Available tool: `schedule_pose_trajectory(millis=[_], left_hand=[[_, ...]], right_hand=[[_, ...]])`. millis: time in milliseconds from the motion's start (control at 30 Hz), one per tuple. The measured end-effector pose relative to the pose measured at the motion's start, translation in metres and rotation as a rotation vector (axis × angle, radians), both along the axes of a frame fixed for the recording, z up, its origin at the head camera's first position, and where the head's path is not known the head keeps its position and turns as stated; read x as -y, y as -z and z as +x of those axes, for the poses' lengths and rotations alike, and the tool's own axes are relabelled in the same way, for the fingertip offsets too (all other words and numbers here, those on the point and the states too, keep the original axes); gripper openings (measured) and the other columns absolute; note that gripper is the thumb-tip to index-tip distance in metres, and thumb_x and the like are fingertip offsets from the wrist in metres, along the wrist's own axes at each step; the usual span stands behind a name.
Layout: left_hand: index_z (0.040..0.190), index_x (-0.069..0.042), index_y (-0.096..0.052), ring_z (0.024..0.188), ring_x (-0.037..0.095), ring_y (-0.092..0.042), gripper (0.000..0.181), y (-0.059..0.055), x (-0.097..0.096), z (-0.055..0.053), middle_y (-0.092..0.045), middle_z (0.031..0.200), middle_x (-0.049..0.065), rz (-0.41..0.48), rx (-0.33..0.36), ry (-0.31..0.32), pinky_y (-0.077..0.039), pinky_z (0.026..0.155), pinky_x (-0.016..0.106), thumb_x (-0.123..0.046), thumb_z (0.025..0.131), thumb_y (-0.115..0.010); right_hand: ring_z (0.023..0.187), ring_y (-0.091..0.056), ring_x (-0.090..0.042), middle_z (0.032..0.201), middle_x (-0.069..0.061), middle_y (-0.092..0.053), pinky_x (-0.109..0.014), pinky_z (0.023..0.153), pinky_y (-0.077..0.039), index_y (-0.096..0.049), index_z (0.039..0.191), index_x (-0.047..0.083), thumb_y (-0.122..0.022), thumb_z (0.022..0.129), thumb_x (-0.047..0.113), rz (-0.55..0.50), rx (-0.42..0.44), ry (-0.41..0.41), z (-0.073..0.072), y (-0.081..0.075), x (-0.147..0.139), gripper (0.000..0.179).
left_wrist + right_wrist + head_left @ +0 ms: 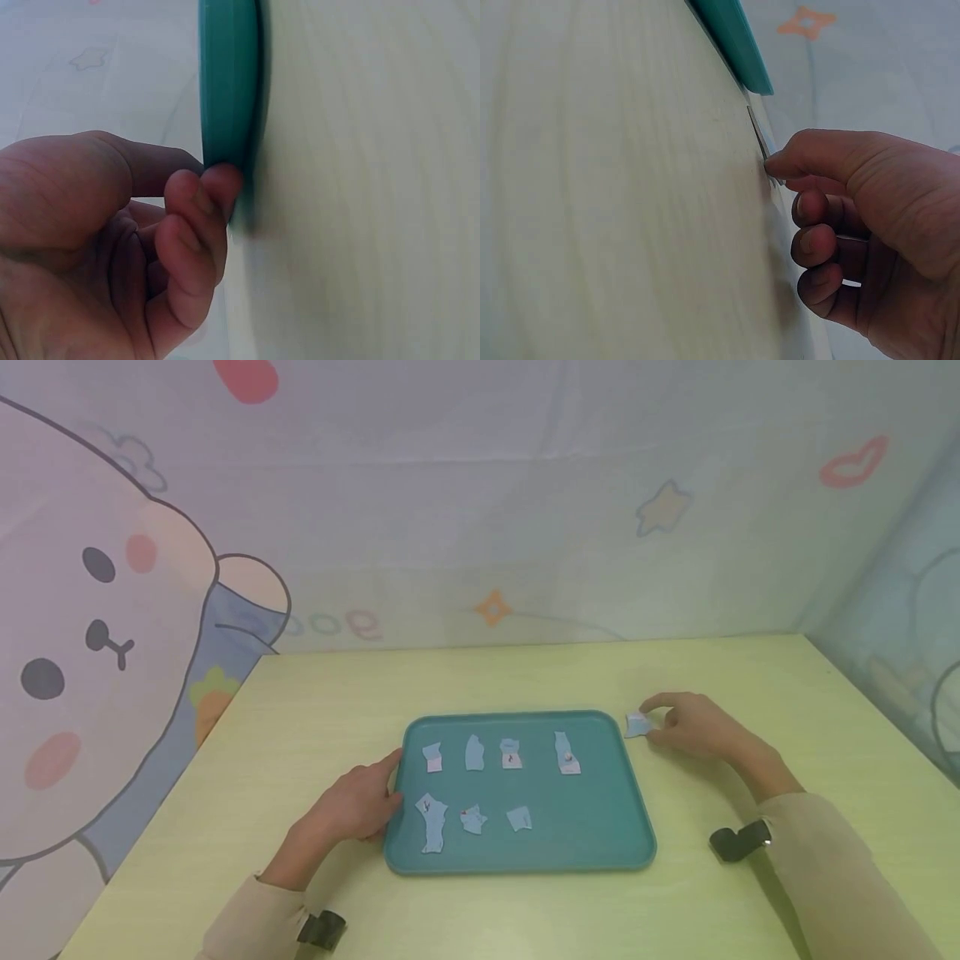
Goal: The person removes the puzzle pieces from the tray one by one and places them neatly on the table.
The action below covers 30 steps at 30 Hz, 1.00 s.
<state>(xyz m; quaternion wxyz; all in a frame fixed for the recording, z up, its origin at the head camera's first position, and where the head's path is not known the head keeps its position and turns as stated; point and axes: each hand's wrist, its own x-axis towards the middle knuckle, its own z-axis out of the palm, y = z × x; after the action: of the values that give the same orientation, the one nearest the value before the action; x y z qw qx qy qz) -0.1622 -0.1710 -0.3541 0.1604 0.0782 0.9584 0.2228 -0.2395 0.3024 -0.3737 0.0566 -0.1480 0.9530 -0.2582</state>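
Note:
A green tray (592,852) lies on the table with several torn pieces of pale blue and white paper spread over it in two rows. My left hand (360,802) grips the tray's left rim; in the left wrist view, thumb and curled fingers (191,247) meet at the tray's edge. Off the tray's upper right corner, my right hand (693,727) pinches a small torn paper piece (637,724) between thumb and index finger. From the right wrist, this scrap (757,135) shows edge-on, close over the tabletop, its other fingers curled loosely below.
On the tray, a long paper piece (566,753) lies upper right and another (432,822) lower left. A pale yellow wood-grain table (525,918) is underneath. Behind it hangs a printed cloth (480,510) with a cartoon bear. Black wrist bands (738,842) sit at the sleeves.

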Motion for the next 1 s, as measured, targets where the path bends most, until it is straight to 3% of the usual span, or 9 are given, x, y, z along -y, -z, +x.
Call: schedule_pose_trajectory(millis=[400, 533, 700, 1000], left_hand=[[0.164, 0.005, -0.025, 0.046, 0.012, -0.048, 0.068, 0.001, 0.001, 0.000, -0.053, 0.054, 0.001, 0.004, -0.009, 0.007, -0.040, 0.051, 0.027, -0.007, 0.103, -0.052], [0.164, 0.005, -0.025, 0.046, 0.013, -0.049, 0.068, 0.001, 0.001, 0.002, -0.053, 0.054, 0.002, 0.001, -0.004, 0.002, -0.041, 0.051, 0.027, -0.007, 0.103, -0.053], [0.164, 0.006, -0.025, 0.045, 0.012, -0.049, 0.068, 0.000, 0.001, 0.001, -0.053, 0.054, 0.002, -0.005, -0.009, 0.010, -0.041, 0.051, 0.027, -0.007, 0.103, -0.053], [0.164, 0.006, -0.025, 0.046, 0.012, -0.050, 0.068, -0.003, 0.000, 0.000, -0.054, 0.056, 0.002, -0.019, -0.014, 0.014, -0.042, 0.052, 0.027, -0.007, 0.103, -0.052]], right_hand=[[0.080, -0.057, -0.019, 0.094, -0.010, -0.071, -0.035, 0.072, -0.047, -0.066, 0.134, -0.002, -0.073, 0.095, 0.018, -0.007, -0.009, -0.017, -0.001, 0.003, -0.001, 0.044], [0.072, -0.054, -0.016, 0.083, -0.006, -0.067, -0.033, 0.065, -0.045, -0.063, 0.139, -0.002, -0.073, 0.096, 0.019, -0.007, -0.006, -0.014, -0.002, 0.002, -0.001, 0.049], [0.061, -0.046, -0.013, 0.069, 0.000, -0.055, -0.031, 0.057, -0.041, -0.062, 0.142, 0.001, -0.075, 0.097, 0.022, -0.021, -0.045, 0.002, 0.002, -0.012, 0.003, 0.051], [0.064, -0.053, -0.015, 0.071, 0.001, -0.060, -0.031, 0.061, -0.046, -0.071, 0.131, 0.008, -0.079, 0.095, 0.021, -0.073, -0.119, -0.063, 0.023, -0.047, 0.041, 0.039]])
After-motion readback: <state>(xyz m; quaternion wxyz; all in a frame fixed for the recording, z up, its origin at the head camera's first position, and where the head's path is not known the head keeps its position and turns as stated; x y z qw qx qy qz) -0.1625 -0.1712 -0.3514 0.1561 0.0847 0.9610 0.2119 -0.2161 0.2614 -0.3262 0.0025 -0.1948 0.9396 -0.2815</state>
